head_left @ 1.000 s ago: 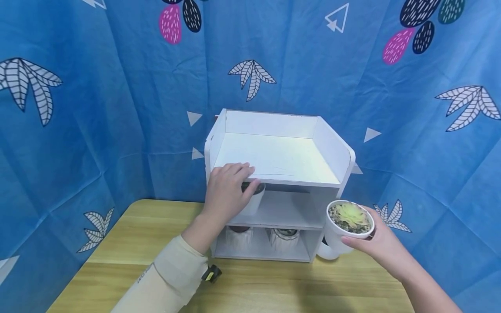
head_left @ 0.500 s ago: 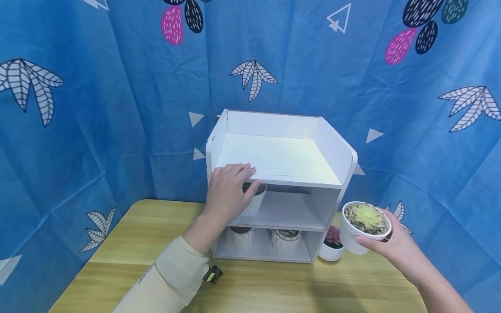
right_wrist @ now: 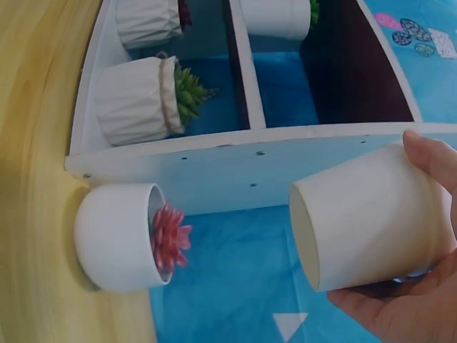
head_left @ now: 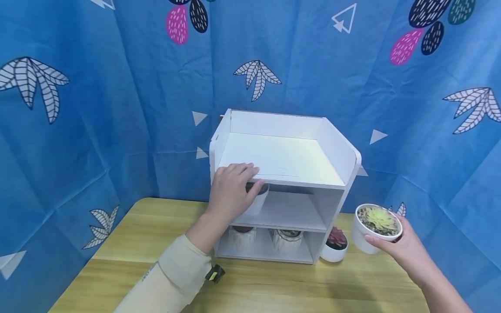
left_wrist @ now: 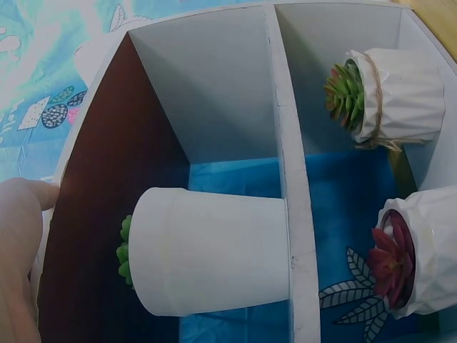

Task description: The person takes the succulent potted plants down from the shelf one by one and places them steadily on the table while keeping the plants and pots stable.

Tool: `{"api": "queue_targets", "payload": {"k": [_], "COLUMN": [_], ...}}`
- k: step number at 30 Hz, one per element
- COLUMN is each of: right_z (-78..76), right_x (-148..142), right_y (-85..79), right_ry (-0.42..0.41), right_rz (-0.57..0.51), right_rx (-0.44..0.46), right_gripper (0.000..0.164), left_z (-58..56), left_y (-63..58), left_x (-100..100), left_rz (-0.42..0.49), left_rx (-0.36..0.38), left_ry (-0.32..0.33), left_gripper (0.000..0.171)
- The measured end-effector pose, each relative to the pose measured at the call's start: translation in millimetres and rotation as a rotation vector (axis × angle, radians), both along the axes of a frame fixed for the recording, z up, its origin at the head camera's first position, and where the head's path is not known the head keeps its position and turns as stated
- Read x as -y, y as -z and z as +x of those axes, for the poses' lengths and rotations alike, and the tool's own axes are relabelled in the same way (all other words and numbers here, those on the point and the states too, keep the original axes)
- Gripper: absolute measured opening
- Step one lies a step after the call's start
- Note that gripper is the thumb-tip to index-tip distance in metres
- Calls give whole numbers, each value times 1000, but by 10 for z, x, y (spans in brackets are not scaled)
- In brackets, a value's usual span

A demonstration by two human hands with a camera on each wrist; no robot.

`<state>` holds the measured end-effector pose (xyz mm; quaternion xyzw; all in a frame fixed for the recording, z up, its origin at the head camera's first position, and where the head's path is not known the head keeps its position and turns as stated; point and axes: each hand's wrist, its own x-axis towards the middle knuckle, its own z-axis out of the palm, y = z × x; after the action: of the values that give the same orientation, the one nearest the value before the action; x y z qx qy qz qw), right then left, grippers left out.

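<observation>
My right hand (head_left: 407,239) grips a white pot (right_wrist: 371,214) holding a pale green succulent (head_left: 377,218), lifted and slightly tilted to the right of the white shelf unit (head_left: 282,158). Below and left of it, a round white pot (right_wrist: 118,236) with a red succulent (head_left: 337,239) stands on the table against the unit's side. My left hand (head_left: 231,191) rests on the top board's front edge at the left, its thumb touching the rim. Behind that hand, partly hidden, a tall white pot (left_wrist: 211,250) with a green plant stands on the middle shelf.
Two ribbed white pots stand on the bottom shelf: one with a red succulent (left_wrist: 393,261), one tied with twine around a green succulent (left_wrist: 346,93). The wooden table (head_left: 266,287) extends in front. A blue patterned cloth (head_left: 172,108) hangs behind and at the sides.
My right hand has moved rightward with the pot, away from the unit, uncovering the red succulent below. The left hand keeps its place on the board; the head view has shifted slightly.
</observation>
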<state>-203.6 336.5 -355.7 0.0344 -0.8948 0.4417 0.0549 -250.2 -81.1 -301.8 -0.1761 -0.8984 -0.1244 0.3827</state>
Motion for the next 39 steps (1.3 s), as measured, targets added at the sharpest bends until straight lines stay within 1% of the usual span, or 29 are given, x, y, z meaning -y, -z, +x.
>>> {"api": "queue_targets", "payload": {"k": [4, 7, 8, 10, 14, 16, 18, 22, 24, 29, 34, 39], "right_z": [-48, -87, -98, -116, -151, -173, -203, -252, -268, -311, -370, -427], "right_x": [-16, -5, 0, 0, -32, -54, -74, -104, -119, -149, -159, -154], "right_y": [81, 137, 153, 183, 248, 287, 325, 402, 441, 553, 675, 786], "right_ry": [21, 22, 25, 39, 79, 91, 90, 96, 114, 175, 210, 228], "right_rz": [-5, -21, -25, -33, -46, -49, -53, -67, -80, -107, -126, -126], "right_rx": [-60, -124, -133, -123, -36, -16, -35, -103, -106, -55, -59, -63], "right_gripper": [93, 83, 81, 81, 93, 96, 91, 80, 82, 96, 94, 94], "left_z": [1, 3, 4, 5, 10, 18, 26, 38, 39, 29, 27, 35], "left_y": [3, 7, 7, 8, 5, 4, 3, -4, -11, -13, -10, -5], "left_x": [-3, -2, -1, -1, -8, -12, -15, -20, -23, -29, -33, -31], "left_rz": [0, 1, 1, 0, -1, -1, -1, -3, -5, -6, -9, -6], "left_rx": [-1, -3, -4, -6, -4, -1, 3, 4, 1, -7, -3, -2], "left_ry": [-3, -3, -4, -4, -7, -8, -9, -15, -15, -9, -12, -15], "left_gripper": [40, 39, 39, 39, 39, 40, 40, 40, 40, 39, 39, 39]}}
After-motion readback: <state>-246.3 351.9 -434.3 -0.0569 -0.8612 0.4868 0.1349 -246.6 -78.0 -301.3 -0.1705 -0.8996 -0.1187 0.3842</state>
